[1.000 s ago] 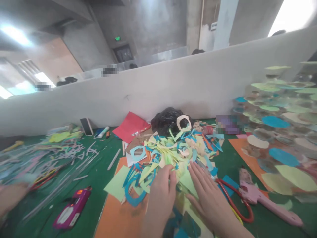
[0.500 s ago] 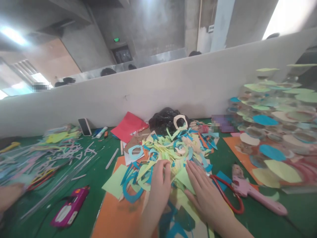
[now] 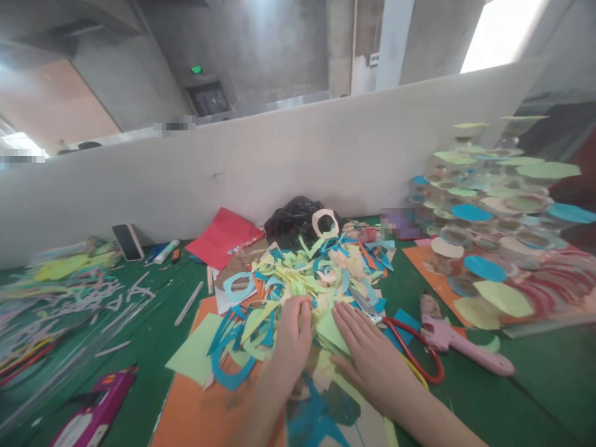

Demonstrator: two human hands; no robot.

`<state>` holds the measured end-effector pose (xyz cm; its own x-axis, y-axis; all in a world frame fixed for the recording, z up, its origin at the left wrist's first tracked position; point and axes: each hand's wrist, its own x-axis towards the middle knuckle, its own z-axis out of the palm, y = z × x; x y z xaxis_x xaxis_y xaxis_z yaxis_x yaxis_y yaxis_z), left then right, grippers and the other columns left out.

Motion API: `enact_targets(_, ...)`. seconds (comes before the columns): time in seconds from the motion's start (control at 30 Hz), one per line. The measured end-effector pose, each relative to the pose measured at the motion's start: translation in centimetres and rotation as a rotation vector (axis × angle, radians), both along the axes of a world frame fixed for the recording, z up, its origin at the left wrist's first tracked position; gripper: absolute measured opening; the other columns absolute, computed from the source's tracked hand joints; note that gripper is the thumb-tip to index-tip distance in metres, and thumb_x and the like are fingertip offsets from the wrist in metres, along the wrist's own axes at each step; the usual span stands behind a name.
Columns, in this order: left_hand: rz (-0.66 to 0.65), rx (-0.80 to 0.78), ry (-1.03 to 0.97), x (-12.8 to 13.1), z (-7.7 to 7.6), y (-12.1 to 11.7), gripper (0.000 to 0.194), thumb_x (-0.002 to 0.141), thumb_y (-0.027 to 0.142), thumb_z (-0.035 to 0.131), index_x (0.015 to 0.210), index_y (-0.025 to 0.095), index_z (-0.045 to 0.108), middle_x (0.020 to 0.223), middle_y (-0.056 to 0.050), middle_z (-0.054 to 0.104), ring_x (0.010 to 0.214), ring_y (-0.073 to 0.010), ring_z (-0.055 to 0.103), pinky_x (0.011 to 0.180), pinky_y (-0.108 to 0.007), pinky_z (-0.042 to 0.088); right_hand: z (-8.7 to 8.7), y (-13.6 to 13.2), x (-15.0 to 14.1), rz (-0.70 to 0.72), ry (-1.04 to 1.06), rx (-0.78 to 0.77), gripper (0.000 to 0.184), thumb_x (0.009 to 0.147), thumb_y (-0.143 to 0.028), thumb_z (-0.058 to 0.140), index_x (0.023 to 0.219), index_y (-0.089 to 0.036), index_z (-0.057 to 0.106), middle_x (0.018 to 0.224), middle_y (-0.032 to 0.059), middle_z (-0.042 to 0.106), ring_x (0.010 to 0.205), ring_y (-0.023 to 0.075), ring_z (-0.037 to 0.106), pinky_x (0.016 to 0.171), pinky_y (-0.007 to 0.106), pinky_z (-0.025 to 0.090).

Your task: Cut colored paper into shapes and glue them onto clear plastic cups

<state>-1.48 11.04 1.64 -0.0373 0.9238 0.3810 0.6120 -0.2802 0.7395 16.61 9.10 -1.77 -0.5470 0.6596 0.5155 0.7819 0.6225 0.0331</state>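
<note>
My left hand [image 3: 294, 329] is closed, its fingers curled together at the near side of a heap of cut paper scraps [image 3: 298, 267]. Whatever lies between those fingers is hidden. Flat and with fingers stretched out, my right hand [image 3: 363, 338] rests on a light green piece of paper [image 3: 328, 329]. Under and around both wrists are blue, cream and yellow paper offcuts. To the right of my right hand, red-handled scissors [image 3: 437, 372] lie with their blades pointing into the scraps.
A pink glue gun [image 3: 470, 354] lies right of the scissors. Farther right stands a tiered structure of paper discs and clear cups [image 3: 488, 211]. At left are a magenta device [image 3: 97, 410], a phone [image 3: 128, 242] and paper strips. A black plastic bag [image 3: 293, 220] sits behind the heap.
The camera view has turned right, so the table and its things appear farther left. Both hands keep nearly the same pose at the heap. A blurred hand at the left edge has gone out of view.
</note>
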Motion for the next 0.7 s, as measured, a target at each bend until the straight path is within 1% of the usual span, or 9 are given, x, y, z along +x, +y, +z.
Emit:
enact_targets(0.13,-0.038,0.084,0.062,0.1,-0.7,-0.4,0.025,0.100,0.030,0.033,0.095,0.021,0.056,0.090,-0.005,0.061,0.087,-0.0177,0.058,0.079,-0.032,0.046,0.4,0.0,0.1,-0.019,0.029,-0.016,0.070,0.098,-0.052,0.040,0.148,-0.003,0.035,0.154,0.0175,0.037,0.142,0.0298,0.036,0.107,0.045,0.047)
enact_targets(0.2,-0.039,0.127,0.079,0.3,-0.6,-0.7,0.024,0.100,0.029,0.034,0.096,0.021,0.056,0.090,-0.005,0.061,0.088,-0.0177,0.058,0.079,-0.032,0.046,0.4,0.0,0.1,-0.019,0.024,-0.043,0.067,0.099,-0.052,0.038,0.146,-0.003,0.040,0.152,0.0180,0.040,0.141,0.0306,0.038,0.107,0.046,0.046)
enact_targets(0.27,-0.056,0.172,0.095,0.5,-0.6,-1.0,0.022,0.100,0.028,0.035,0.098,0.021,0.055,0.092,-0.005,0.062,0.090,-0.0179,0.058,0.079,-0.032,0.047,0.5,-0.1,0.2,0.000,0.004,-0.070,0.064,0.100,-0.051,0.036,0.142,-0.004,0.046,0.148,0.0178,0.047,0.138,0.0305,0.043,0.107,0.047,0.046)
enact_targets(0.33,-0.081,0.202,0.113,0.7,-0.6,-1.0,0.021,0.100,0.027,0.035,0.101,0.021,0.055,0.093,-0.005,0.062,0.091,-0.0176,0.058,0.079,-0.031,0.047,0.6,-0.2,0.2,-0.006,0.014,-0.068,0.064,0.100,-0.051,0.033,0.143,-0.003,0.044,0.149,0.0182,0.046,0.139,0.0308,0.041,0.110,0.047,0.043)
enact_targets(0.4,-0.100,0.213,0.138,0.8,-0.6,-1.0,0.020,0.100,0.026,0.036,0.103,0.020,0.055,0.093,-0.005,0.062,0.091,-0.0170,0.058,0.079,-0.030,0.047,0.7,-0.3,0.3,-0.027,0.059,-0.030,0.065,0.101,-0.050,0.032,0.146,-0.003,0.038,0.153,0.0184,0.040,0.143,0.0305,0.035,0.112,0.048,0.039)
enact_targets(0.47,-0.105,0.211,0.163,0.8,-0.5,-1.0,0.020,0.100,0.026,0.036,0.103,0.020,0.055,0.092,-0.004,0.063,0.090,-0.0168,0.057,0.080,-0.030,0.046,0.8,-0.4,0.3,-0.039,0.088,-0.003,0.065,0.101,-0.048,0.033,0.148,-0.003,0.034,0.154,0.0186,0.038,0.145,0.0300,0.032,0.112,0.048,0.039)
enact_targets(0.57,-0.105,0.204,0.187,0.8,-0.5,-0.9,0.021,0.101,0.027,0.035,0.101,0.021,0.055,0.091,-0.004,0.062,0.089,-0.0173,0.057,0.080,-0.031,0.046,0.5,-0.4,0.4,-0.013,0.054,-0.038,0.063,0.101,-0.047,0.034,0.144,-0.003,0.041,0.149,0.0208,0.046,0.140,0.0315,0.040,0.108,0.048,0.043)
enact_targets(0.63,-0.118,0.199,0.198,0.8,-0.6,-0.9,0.022,0.101,0.028,0.034,0.100,0.021,0.055,0.091,-0.005,0.062,0.089,-0.0179,0.057,0.081,-0.032,0.045,0.2,-0.3,0.4,0.019,0.027,-0.066,0.061,0.101,-0.048,0.034,0.140,-0.002,0.046,0.145,0.0220,0.050,0.137,0.0324,0.044,0.107,0.049,0.044)
enact_targets(0.7,-0.131,0.190,0.208,0.8,-0.7,-0.8,0.023,0.101,0.029,0.033,0.100,0.021,0.055,0.093,-0.005,0.063,0.091,-0.0186,0.057,0.082,-0.033,0.045,0.3,-0.2,0.4,0.024,0.049,-0.051,0.062,0.101,-0.048,0.034,0.143,-0.003,0.044,0.148,0.0216,0.046,0.140,0.0321,0.040,0.111,0.049,0.040)
